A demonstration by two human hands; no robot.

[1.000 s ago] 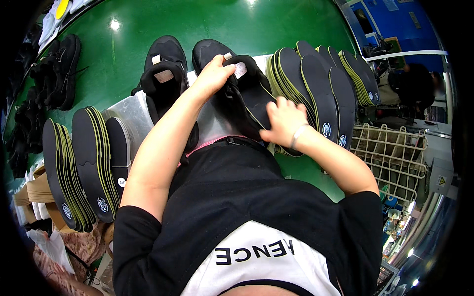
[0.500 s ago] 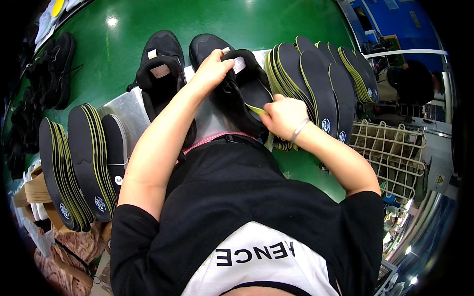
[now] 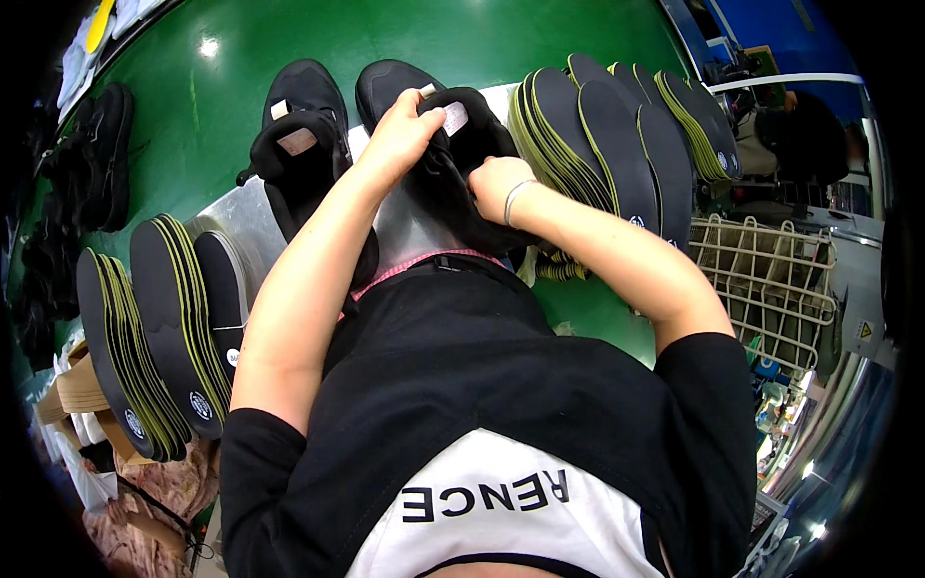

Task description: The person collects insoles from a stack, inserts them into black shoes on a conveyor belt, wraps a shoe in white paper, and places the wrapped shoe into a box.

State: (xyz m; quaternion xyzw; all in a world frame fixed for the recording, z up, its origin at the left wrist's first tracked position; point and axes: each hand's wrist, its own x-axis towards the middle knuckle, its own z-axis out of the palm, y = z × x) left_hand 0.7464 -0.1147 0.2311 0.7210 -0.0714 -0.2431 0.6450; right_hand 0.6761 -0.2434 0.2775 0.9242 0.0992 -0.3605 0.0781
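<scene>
Shoe: a black shoe [image 3: 445,193] lies over a metal sheet [image 3: 397,223], toe pointing away from the person, heel near the waist, opening upward, with a pale label [image 3: 455,118] at the tongue.
Feel: probably light, with a soft upper that gives under the fingers and a stiffer sole; it looks neither slippery nor fragile.
Best hold: likely the tongue and the collar edge to spread the opening, or the heel to steady it; the soft side alone would probably fold.
Left hand: the left hand [image 3: 405,130] grips the upper at the tongue, just beside the label, on the toe side of the opening.
Right hand: the right hand [image 3: 499,187] is at the right side of the opening, fingers curled in past the collar; whether they pinch anything inside, I cannot tell.
Between the hands: the opening, its inside dark and partly hidden.
Other shoe: a second black shoe [image 3: 313,173] stands to the left, apart from both hands, toe also away.
Insoles: black and yellow-green right insoles [image 3: 602,140] stand just beside the shoe; similar left insoles [image 3: 173,318] are beyond the left forearm.
Counter: green counter [image 3: 231,96], more shoes [image 3: 108,164] at far left.
</scene>
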